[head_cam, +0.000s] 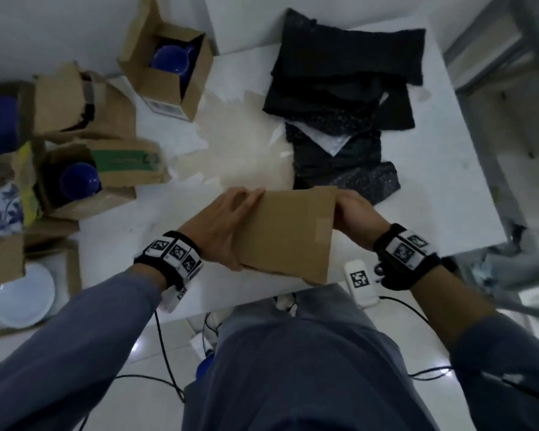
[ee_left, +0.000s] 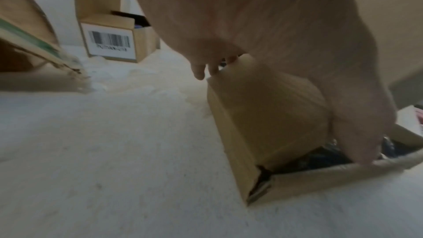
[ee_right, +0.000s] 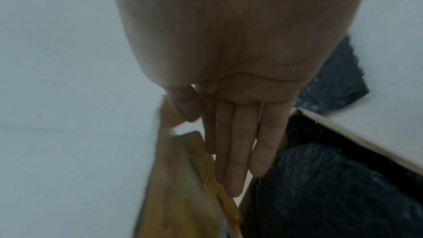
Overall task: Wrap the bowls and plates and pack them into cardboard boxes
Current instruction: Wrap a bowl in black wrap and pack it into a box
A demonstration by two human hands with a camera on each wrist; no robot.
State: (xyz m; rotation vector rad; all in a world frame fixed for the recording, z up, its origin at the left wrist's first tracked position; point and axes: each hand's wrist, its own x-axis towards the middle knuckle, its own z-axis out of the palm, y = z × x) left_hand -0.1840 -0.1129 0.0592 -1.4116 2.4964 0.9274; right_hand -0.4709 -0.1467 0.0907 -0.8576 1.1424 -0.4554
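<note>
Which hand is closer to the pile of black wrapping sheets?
Right. The right hand is at the box's right side, just below the pile; the left hand is on the box's far side.

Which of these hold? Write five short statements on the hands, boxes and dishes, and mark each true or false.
1. Both hands are on the same box. True: the left hand lies along its left side, the right hand is at its right edge.
2. The box with the barcode label is empty. False: a blue bowl sits inside it.
3. Dark wrapping sheets lie piled on the table beyond the hands. True.
4. The patterned blue-and-white dish is at the right edge of the table. False: it is far left, among the boxes there.
5. The box under the hands holds nothing. False: the wrist views show dark wrapping inside it.
</note>
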